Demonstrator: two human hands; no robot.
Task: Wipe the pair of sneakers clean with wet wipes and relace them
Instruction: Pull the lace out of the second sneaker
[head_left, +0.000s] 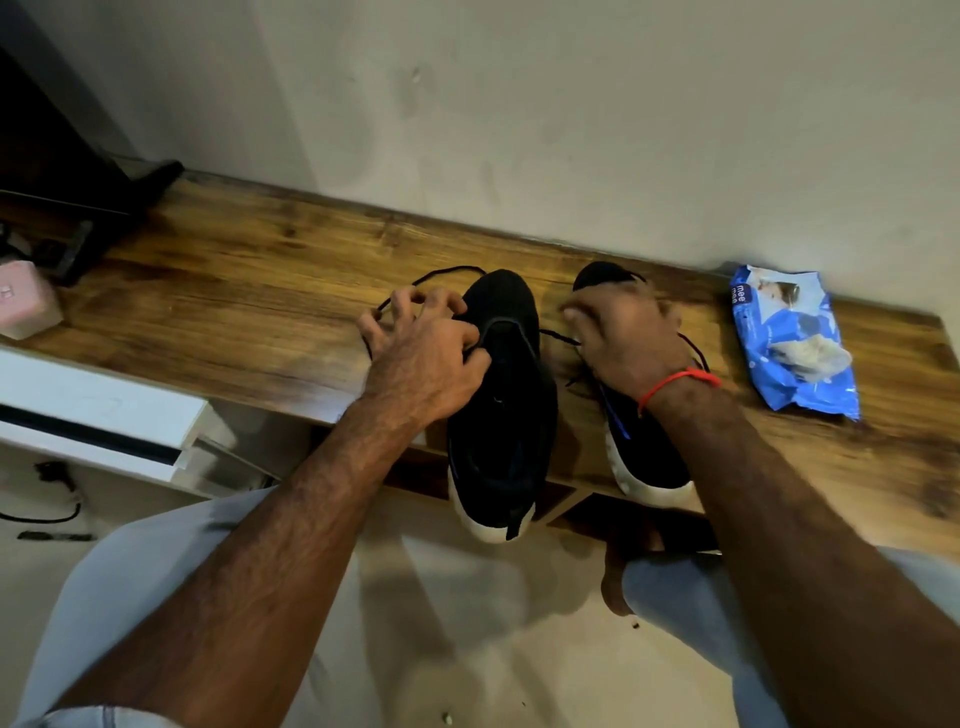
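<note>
Head view: two black sneakers (498, 395) centre frame on wooden surface (234, 291). Left hand (426, 358) pinches lace (441, 273); right hand (631, 338) blurred, grip unclear. Risk: heels overhang edge, lace tug could topple sneaker.

— How many sneakers do we count? 
— We count 2: the left sneaker (501, 395) at the centre of the frame, the right sneaker (644, 441) just right of it. 
— And hands? 
— 2, the left hand (426, 358) and the right hand (631, 338), both mid-frame. 
— Packs of wipes? 
— We see 1 wet wipes pack (795, 343) at the right. 
— Anything else? 
— 1 pink box (26, 304) at the left edge, 1 red wrist thread (675, 383), 1 wooden shelf (249, 291).
</note>
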